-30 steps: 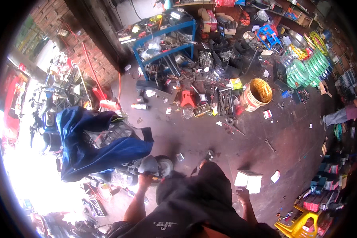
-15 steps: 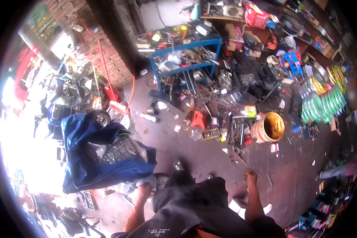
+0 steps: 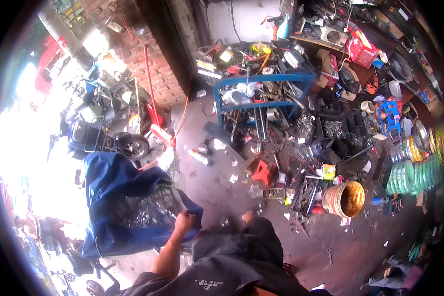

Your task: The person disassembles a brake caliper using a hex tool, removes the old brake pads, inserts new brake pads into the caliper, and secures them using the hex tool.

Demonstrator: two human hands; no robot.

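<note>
My left hand [image 3: 184, 223] is closed at the near right edge of a dark blue fabric cover [image 3: 128, 242], with its fingers curled over the edge. The cover drapes around a dark wire basket [image 3: 170, 203], which has shiny, clear-looking material in it. Whether something firmer lies under the cloth in my grip is hidden. I cannot make out my right hand; a small patch of bare skin shows beyond my dark clothing, and it is unclear whether it is a knee or a hand.
A parked scooter [image 3: 133, 146] stands left by a brick pillar. Ahead is a blue metal rack [image 3: 266, 79] heaped with tools. Parts, a red stand [image 3: 264, 172] and a dirty bucket [image 3: 330, 199] crowd the right floor. A wrench [image 3: 330, 256] lies near right; green coiled hoses [image 3: 402, 177] sit farther right.
My left hand has risen from beside the cover's lower corner onto its edge. My right forearm and hand, visible at right before, have dropped from sight. The whole view has shifted.
</note>
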